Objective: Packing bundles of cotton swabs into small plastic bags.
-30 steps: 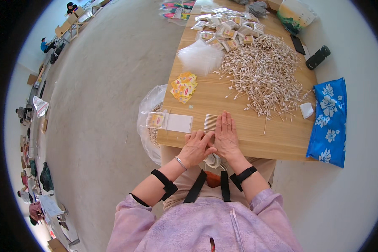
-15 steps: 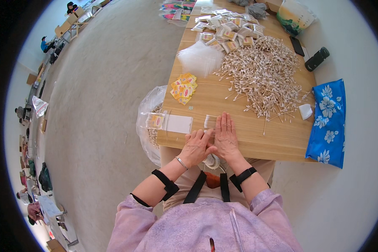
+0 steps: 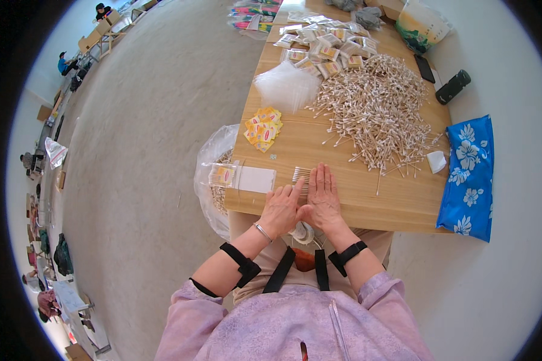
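A row of cotton swabs [image 3: 300, 173] lies side by side on the wooden table near its front edge. My right hand [image 3: 324, 200] rests flat along the right side of the row, fingers stretched out and together. From the left, my left hand [image 3: 280, 212] reaches over the lower part of the swabs with its index finger extended onto them. The thumbs meet, and the near ends of the swabs are hidden. Left of the row lies a white rectangular block [image 3: 257, 180], its left end inside a clear plastic bag holding swabs and a yellow card [image 3: 224, 175].
A big heap of loose swabs [image 3: 379, 114] covers the table's right side. Filled packets [image 3: 328, 53], clear bags [image 3: 286, 86] and yellow cards [image 3: 263, 128] lie beyond. A blue floral pouch [image 3: 467, 177], black bottle [image 3: 453, 87] and phone [image 3: 424, 68] line the right edge.
My left index finger has straightened and slid a little up along the swabs. My right hand stays flat in nearly the same place.
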A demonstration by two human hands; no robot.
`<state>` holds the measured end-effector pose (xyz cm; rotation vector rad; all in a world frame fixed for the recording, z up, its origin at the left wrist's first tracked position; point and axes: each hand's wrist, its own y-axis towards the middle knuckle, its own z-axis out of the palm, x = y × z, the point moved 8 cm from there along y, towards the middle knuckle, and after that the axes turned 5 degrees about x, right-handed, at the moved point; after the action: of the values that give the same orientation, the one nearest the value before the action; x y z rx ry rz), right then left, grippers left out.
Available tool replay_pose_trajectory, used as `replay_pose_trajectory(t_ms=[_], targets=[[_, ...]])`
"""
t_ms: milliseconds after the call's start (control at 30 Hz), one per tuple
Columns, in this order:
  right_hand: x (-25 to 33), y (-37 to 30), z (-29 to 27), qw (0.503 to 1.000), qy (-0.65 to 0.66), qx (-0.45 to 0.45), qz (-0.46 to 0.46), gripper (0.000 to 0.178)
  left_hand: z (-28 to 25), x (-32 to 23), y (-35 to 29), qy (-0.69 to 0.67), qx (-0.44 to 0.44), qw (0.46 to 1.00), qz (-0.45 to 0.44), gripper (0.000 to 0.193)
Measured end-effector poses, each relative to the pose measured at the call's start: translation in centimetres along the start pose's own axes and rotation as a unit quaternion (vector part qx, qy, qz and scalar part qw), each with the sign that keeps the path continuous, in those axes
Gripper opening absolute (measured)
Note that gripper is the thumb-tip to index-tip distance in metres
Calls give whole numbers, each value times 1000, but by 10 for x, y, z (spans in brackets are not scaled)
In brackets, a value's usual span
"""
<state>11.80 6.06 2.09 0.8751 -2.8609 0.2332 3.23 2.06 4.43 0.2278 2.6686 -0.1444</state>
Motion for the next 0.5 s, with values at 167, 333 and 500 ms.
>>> replay_pose_trajectory(t_ms=[167, 333, 500], targets=[[-3, 0, 6, 998, 25, -62, -9, 93, -3, -1, 6, 8, 2, 1000, -6, 64], [-2, 0, 3, 998, 44, -40, -12, 93, -4, -3, 2, 6, -8, 1000, 18, 62], [-2, 0, 4, 999, 24, -44, -9, 93, -5, 1, 9, -16, 4, 1000, -6, 61]])
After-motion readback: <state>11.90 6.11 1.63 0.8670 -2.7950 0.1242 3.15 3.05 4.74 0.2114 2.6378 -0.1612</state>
